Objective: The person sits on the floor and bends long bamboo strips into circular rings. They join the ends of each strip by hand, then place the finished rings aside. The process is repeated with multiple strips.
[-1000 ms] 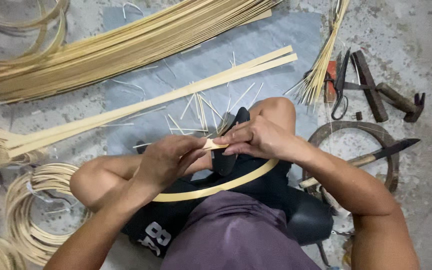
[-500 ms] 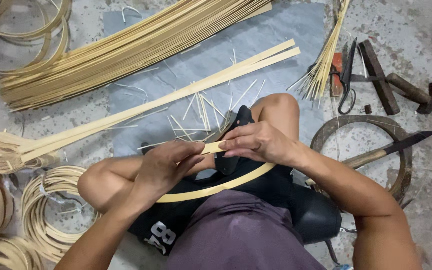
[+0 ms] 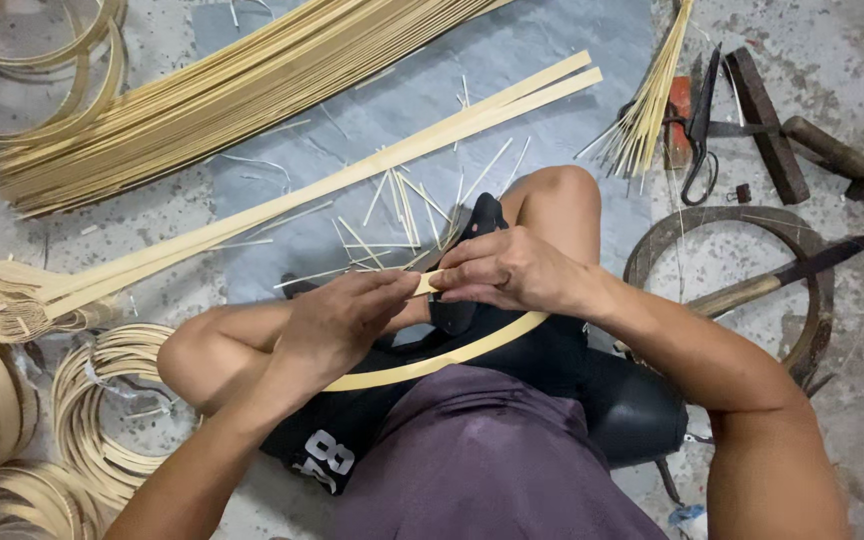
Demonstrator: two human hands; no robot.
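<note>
Bamboo strip (image 3: 452, 355) curves across the lap, its ends meeting between both hands at centre. Left hand (image 3: 347, 320) and right hand (image 3: 507, 270) each have a narrow grip pinching the overlap (image 3: 424, 285); best keep the ends flush there. Loose splints (image 3: 402, 205) lie at twelve o'clock, a knife (image 3: 792, 275) at three.

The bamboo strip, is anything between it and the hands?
No. Both the left hand and the right hand already pinch the bamboo strip at its end, with nothing visible in between.
</note>
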